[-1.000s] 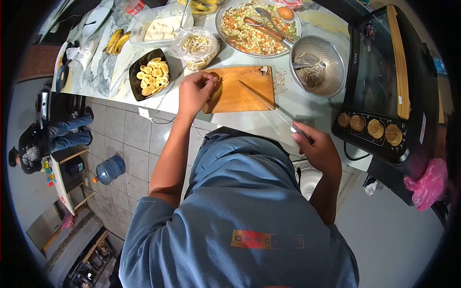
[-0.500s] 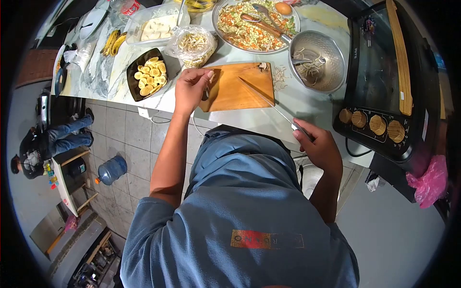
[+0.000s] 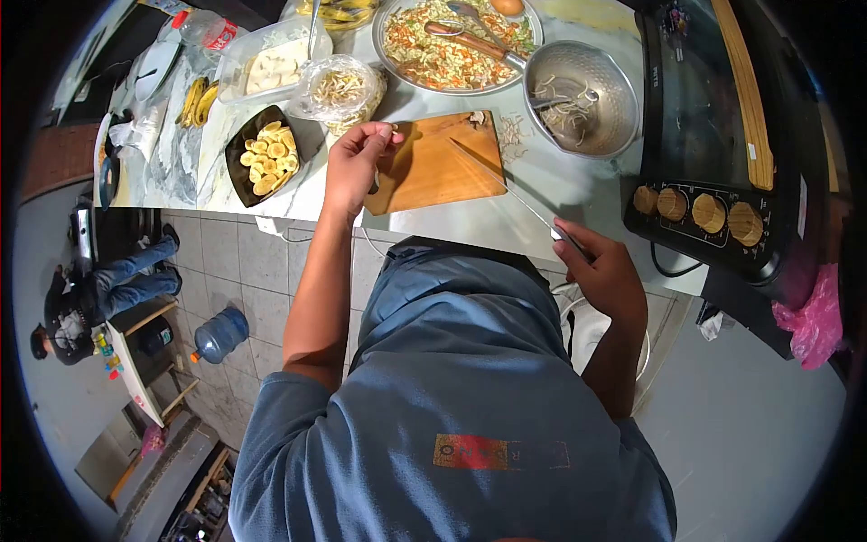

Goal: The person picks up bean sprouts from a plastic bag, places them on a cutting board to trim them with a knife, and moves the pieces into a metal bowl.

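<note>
My right hand (image 3: pixel 603 271) is closed round the handle of a long, thin knife (image 3: pixel 519 199). Its tip points over the wooden cutting board (image 3: pixel 442 176). Above the board's left side, my left hand (image 3: pixel 357 167) pinches thumb to fingers; a tiny pale bit shows at the fingertips, too small to name. Just beyond that hand sits a clear plastic bag of bean sprouts (image 3: pixel 339 90). A few small scraps (image 3: pixel 478 117) lie at the board's far right corner, with thin pale strands (image 3: pixel 512 134) on the counter beside it.
A metal pot (image 3: pixel 625 104) with sprouts and a tray of chopped vegetables (image 3: pixel 411 63) stand behind the board. Left are a dark bowl of banana slices (image 3: pixel 242 185) and a plastic tub (image 3: pixel 233 81). A toaster oven (image 3: pixel 691 135) bounds the right; a person (image 3: pixel 68 307) stands far left.
The view has shifted slightly, so the counter items appear a little further left. Both hands keep nearly the same pose, and the knife stays in my right hand.
</note>
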`<state>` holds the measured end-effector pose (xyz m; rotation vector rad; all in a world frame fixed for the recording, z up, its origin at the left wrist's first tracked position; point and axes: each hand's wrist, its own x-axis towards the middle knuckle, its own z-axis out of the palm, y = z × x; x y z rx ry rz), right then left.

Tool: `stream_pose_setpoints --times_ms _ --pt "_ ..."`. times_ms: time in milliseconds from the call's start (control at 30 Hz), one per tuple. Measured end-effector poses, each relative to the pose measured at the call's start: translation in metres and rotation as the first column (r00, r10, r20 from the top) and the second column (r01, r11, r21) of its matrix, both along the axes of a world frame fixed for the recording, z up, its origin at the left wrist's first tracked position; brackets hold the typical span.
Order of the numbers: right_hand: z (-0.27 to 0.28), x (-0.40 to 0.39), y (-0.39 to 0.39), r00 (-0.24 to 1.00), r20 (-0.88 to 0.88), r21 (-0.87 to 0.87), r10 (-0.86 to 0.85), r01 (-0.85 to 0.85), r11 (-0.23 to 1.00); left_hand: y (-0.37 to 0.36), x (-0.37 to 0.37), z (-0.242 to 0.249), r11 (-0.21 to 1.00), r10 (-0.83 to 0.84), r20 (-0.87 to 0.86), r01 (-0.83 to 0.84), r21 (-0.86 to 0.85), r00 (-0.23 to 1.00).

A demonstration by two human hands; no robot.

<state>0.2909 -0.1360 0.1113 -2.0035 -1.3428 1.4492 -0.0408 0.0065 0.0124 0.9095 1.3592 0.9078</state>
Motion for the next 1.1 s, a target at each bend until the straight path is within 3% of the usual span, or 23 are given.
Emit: stream_pose_setpoints --times_ms 67,667,867,1100 --pt "-0.001 0.001 -0.001 1.000 0.006 -0.003 -0.014 0.014 1.000 0.001 0.001 0.003 0.998 -0.017 0.016 0.016 0.065 1.000" --pt "-0.004 0.007 -0.013 1.000 -0.002 0.015 -0.016 0.016 1.000 0.005 -0.005 0.016 0.999 -0.024 0.119 0.019 0.042 0.993" --pt "-0.004 0.010 -0.015 1.000 -0.002 0.012 0.002 -0.002 1.000 0.002 -0.006 0.022 0.996 -0.038 0.034 0.035 0.078 0.999" --pt "0.001 0.019 -0.028 0.999 -0.001 0.018 -0.045 0.045 0.999 0.008 0.010 0.029 0.992 -0.082 0.047 0.077 0.104 0.996"
